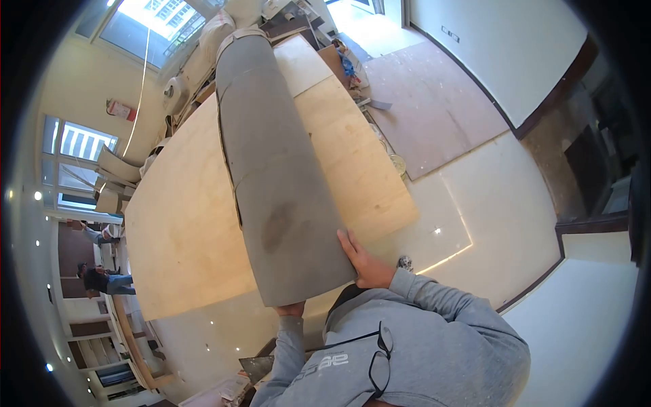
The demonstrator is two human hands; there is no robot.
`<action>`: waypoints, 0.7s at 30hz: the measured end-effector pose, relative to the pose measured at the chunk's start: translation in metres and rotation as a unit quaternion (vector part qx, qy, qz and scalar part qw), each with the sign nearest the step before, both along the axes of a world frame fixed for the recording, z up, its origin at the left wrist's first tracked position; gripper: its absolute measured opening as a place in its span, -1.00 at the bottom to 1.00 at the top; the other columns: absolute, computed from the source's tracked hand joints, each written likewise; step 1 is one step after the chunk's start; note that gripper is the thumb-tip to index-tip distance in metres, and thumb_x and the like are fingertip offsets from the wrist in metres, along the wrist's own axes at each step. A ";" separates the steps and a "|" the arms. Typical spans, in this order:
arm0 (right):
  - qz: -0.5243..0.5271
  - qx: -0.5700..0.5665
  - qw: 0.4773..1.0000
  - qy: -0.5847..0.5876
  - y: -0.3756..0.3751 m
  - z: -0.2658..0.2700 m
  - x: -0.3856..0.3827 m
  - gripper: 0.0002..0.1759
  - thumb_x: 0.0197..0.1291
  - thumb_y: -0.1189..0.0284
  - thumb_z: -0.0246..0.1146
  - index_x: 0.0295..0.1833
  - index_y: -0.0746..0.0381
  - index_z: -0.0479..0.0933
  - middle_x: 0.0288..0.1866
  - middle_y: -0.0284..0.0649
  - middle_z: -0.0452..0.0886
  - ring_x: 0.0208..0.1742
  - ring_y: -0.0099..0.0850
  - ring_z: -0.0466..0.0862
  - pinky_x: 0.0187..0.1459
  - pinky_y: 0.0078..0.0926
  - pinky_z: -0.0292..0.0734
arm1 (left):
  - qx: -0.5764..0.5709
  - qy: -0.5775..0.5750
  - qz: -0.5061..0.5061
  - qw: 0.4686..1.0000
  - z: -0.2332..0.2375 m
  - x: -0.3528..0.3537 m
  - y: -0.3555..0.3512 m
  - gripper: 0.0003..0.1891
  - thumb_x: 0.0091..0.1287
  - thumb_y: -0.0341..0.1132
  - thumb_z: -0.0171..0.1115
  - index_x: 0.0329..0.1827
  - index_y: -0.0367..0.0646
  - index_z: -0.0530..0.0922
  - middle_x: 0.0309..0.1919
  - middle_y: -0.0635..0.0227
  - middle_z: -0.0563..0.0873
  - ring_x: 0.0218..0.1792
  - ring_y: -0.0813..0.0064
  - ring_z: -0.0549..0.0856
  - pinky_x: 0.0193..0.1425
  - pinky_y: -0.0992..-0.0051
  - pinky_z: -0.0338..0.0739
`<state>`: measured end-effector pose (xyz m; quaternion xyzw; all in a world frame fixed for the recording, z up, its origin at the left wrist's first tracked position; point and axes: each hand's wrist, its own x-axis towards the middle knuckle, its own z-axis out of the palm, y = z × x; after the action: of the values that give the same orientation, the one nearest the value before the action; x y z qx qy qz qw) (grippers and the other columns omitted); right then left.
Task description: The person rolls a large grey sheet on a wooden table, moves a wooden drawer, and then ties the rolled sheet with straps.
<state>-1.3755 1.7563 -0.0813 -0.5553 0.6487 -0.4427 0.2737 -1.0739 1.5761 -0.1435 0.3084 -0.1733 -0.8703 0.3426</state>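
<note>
Black-framed glasses (380,370) hang on our grey sweatshirt (441,342), its pale chest lettering (327,365) too creased to read; our left hand (291,309) reaches under the near end of a long, grey, tube-shaped piece (278,169), its fingers hidden, so we cannot tell its grip, while our right hand (366,266) lies spread against the piece's side. The piece lies over pale plywood sheets (183,224); beyond, a red fire extinguisher (121,110) is too small for any label to be read

Single head-worn view: positioned close in, at the near edge of the wooden board (183,237), facing forward and down.
</note>
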 end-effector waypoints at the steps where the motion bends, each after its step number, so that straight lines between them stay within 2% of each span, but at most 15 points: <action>1: 0.002 -0.003 1.000 -0.007 -0.003 0.001 -0.007 0.47 -0.06 0.76 0.42 0.86 0.11 -0.36 0.77 0.51 -0.17 0.58 0.53 0.32 0.39 0.01 0.58 | 0.018 0.015 0.005 1.000 0.003 -0.008 0.001 -0.28 0.62 0.27 -0.04 0.64 -0.01 0.42 0.58 0.24 0.53 0.57 0.04 0.48 0.66 -0.09 0.36; 4: 0.021 0.039 0.996 -0.075 0.000 0.015 -0.021 0.44 -0.03 0.75 0.41 0.86 0.13 -0.35 0.79 0.45 -0.17 0.61 0.49 0.29 0.50 -0.01 0.48 | 0.028 0.023 0.042 0.998 0.004 -0.015 0.006 -0.32 0.64 0.24 -0.04 0.62 -0.01 0.45 0.55 0.25 0.57 0.54 0.02 0.53 0.63 -0.10 0.43; 5: 0.021 0.044 0.997 -0.063 -0.002 0.014 -0.024 0.44 -0.03 0.75 0.41 0.86 0.13 -0.35 0.79 0.44 -0.17 0.62 0.47 0.29 0.50 -0.01 0.49 | 0.026 0.022 0.054 0.998 0.002 -0.019 0.003 -0.32 0.64 0.24 -0.05 0.62 -0.01 0.45 0.55 0.25 0.57 0.54 0.02 0.53 0.63 -0.10 0.43; 7: 0.022 0.064 0.997 -0.047 0.003 0.012 -0.022 0.44 -0.02 0.74 0.42 0.85 0.12 -0.36 0.80 0.41 -0.18 0.63 0.44 0.28 0.49 -0.01 0.49 | -0.018 -0.022 0.072 0.997 -0.001 -0.020 0.003 -0.23 0.59 0.33 -0.06 0.68 0.03 0.38 0.62 0.26 0.48 0.62 0.03 0.42 0.67 -0.17 0.32; 10: 0.022 0.036 0.999 0.020 0.003 0.003 -0.025 0.47 -0.02 0.73 0.44 0.85 0.10 -0.40 0.81 0.38 -0.19 0.61 0.40 0.35 0.43 0.00 0.56 | -0.052 -0.069 0.063 0.994 -0.012 -0.012 0.020 -0.20 0.58 0.37 -0.07 0.71 0.06 0.34 0.66 0.27 0.43 0.66 0.04 0.36 0.69 -0.21 0.26; 11: 0.025 0.048 0.999 0.005 0.004 0.003 -0.026 0.47 -0.01 0.71 0.45 0.85 0.10 -0.40 0.81 0.38 -0.18 0.58 0.39 0.39 0.40 0.01 0.58 | -0.070 -0.081 0.052 0.993 -0.013 -0.013 0.020 -0.20 0.58 0.36 -0.08 0.71 0.06 0.33 0.66 0.27 0.42 0.66 0.04 0.36 0.69 -0.21 0.26; 14: 0.047 0.092 0.994 -0.039 0.003 0.014 -0.028 0.45 0.03 0.65 0.49 0.85 0.09 -0.38 0.82 0.35 -0.16 0.48 0.36 0.52 0.32 0.03 0.63 | -0.078 -0.101 0.116 0.985 -0.014 -0.018 0.034 -0.22 0.60 0.34 -0.08 0.71 0.06 0.34 0.67 0.27 0.42 0.66 0.02 0.36 0.69 -0.21 0.27; 17: 0.138 0.145 0.979 -0.026 0.011 0.033 -0.068 0.40 0.13 0.57 0.50 0.85 0.05 -0.35 0.83 0.30 -0.13 0.40 0.30 0.61 0.27 0.02 0.66 | -0.034 -0.043 0.115 0.992 -0.024 -0.038 0.076 -0.30 0.63 0.25 -0.04 0.67 0.05 0.38 0.59 0.21 0.50 0.61 0.07 0.44 0.67 -0.14 0.36; 19: 0.240 0.133 0.961 0.024 0.024 0.030 -0.111 0.35 0.20 0.52 0.50 0.86 0.00 -0.33 0.83 0.27 -0.08 0.36 0.25 0.65 0.25 0.00 0.68 | 0.146 -0.150 0.171 0.963 -0.041 -0.055 0.106 -0.33 0.62 0.20 0.05 0.66 0.06 0.39 0.59 0.20 0.48 0.60 0.06 0.45 0.65 -0.14 0.37; 20: 0.227 0.128 0.965 0.014 0.038 0.021 -0.134 0.30 0.24 0.49 0.48 0.86 -0.01 -0.28 0.82 0.23 -0.04 0.37 0.23 0.65 0.26 0.00 0.68 | 0.235 -0.201 0.200 0.930 -0.053 -0.062 0.128 -0.34 0.61 0.17 0.09 0.66 0.07 0.39 0.59 0.20 0.48 0.59 0.06 0.46 0.64 -0.14 0.38; 21: 0.217 0.125 0.968 0.001 0.056 0.009 -0.157 0.25 0.27 0.46 0.46 0.85 -0.02 -0.24 0.82 0.20 0.01 0.38 0.20 0.65 0.27 -0.01 0.68 | 0.212 -0.274 0.108 0.932 -0.073 -0.061 0.152 -0.35 0.60 0.13 0.13 0.66 0.07 0.39 0.60 0.20 0.45 0.56 0.04 0.48 0.62 -0.12 0.40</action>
<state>-1.5321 1.8127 -0.0721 -0.6445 0.5631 -0.2878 0.4298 -1.1348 1.7285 -0.2165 0.6171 -0.0371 -0.7265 0.3000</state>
